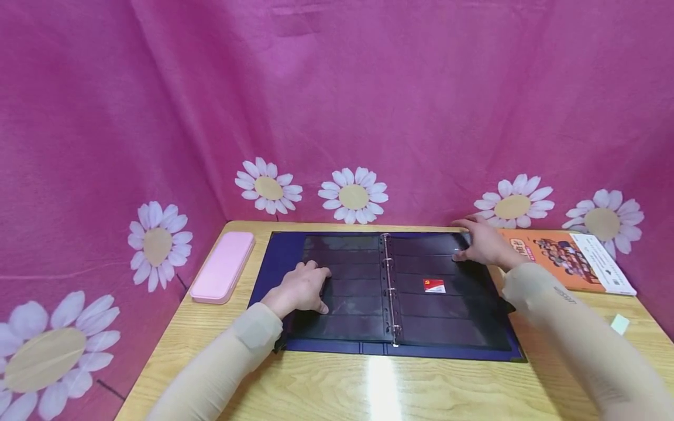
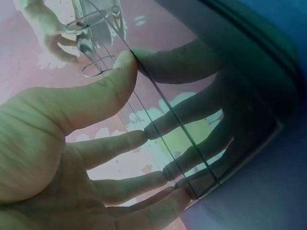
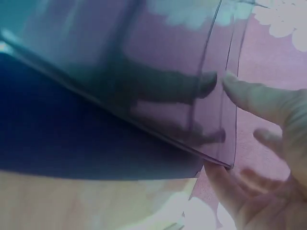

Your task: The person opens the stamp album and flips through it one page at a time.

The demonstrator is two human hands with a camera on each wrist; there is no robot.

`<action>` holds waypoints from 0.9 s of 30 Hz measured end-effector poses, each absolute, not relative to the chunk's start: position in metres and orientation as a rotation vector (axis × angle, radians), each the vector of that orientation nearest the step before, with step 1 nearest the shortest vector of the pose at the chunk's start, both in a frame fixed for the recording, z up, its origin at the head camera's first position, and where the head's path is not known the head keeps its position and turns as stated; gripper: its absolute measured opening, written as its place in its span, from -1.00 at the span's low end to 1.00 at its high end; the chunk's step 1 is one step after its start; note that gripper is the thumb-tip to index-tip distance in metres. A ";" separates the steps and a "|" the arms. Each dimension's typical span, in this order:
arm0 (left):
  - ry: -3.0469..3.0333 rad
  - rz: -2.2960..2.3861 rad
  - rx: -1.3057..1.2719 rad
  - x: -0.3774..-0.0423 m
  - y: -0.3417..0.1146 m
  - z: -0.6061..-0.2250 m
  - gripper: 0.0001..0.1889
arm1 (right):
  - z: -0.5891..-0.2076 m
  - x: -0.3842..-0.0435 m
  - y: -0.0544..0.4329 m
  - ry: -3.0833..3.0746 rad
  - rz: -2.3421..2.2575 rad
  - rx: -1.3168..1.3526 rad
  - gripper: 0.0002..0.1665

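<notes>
A dark blue ring-binder stamp album [image 1: 368, 347] lies spread flat on the table, with black strip-pocket pages on both sides of its metal rings [image 1: 389, 275]. One small red and white stamp [image 1: 434, 286] sits in a pocket of the right page [image 1: 437, 327]. My left hand [image 1: 302, 286] rests on the left page [image 1: 353, 286], fingers spread, their tips touching the glossy surface in the left wrist view. At the right page's far outer corner, my right hand [image 1: 484, 242] pinches the page edge, thumb on top and a finger under the corner in the right wrist view.
A pink case [image 1: 223, 266] stands left of the album. To the right lies an orange picture book [image 1: 568, 257], with a pale green slip [image 1: 619, 323] nearer the front. A magenta flowered cloth [image 1: 421, 117] hangs behind and beside the wooden table [image 1: 326, 386].
</notes>
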State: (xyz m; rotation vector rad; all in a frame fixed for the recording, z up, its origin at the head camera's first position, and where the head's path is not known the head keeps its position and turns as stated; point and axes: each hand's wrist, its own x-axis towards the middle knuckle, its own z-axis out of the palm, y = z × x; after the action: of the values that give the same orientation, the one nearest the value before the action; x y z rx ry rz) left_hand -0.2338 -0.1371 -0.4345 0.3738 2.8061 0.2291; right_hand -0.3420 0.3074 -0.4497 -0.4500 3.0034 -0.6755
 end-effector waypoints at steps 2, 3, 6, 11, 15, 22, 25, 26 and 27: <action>2.809 0.240 0.380 -0.233 -0.136 -0.434 -0.12 | -0.449 -0.333 0.312 2.984 -0.778 -0.420 0.10; 2.810 0.241 0.382 -0.232 -0.136 -0.434 -0.12 | -0.447 -0.327 0.314 2.957 -0.830 -0.385 0.10; 2.814 0.228 0.385 -0.231 -0.137 -0.434 -0.11 | -0.445 -0.311 0.321 2.880 -0.932 -0.309 0.11; 2.813 0.215 0.407 -0.232 -0.138 -0.437 -0.10 | -0.446 -0.284 0.330 2.819 -1.023 -0.289 0.07; 2.816 0.220 0.425 -0.234 -0.139 -0.438 -0.11 | -0.449 -0.268 0.336 2.785 -1.106 -0.313 -0.07; 2.817 0.211 0.436 -0.233 -0.139 -0.437 -0.11 | -0.455 -0.250 0.343 2.693 -1.207 -0.241 -0.17; 2.822 0.205 0.433 -0.234 -0.139 -0.438 -0.12 | -0.458 -0.248 0.346 2.695 -1.198 -0.233 -0.21; 2.824 0.202 0.432 -0.234 -0.140 -0.438 -0.13 | -0.459 -0.248 0.348 2.691 -1.200 -0.229 -0.22; 2.826 0.199 0.432 -0.234 -0.140 -0.439 -0.13 | -0.461 -0.249 0.349 2.691 -1.203 -0.236 -0.23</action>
State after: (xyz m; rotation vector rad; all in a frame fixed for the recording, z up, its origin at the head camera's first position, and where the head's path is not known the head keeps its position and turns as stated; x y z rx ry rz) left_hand -0.2344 -0.1398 -0.4389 0.4321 2.8263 0.1992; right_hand -0.2486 0.3490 -0.4608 -0.2356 2.6911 -1.2030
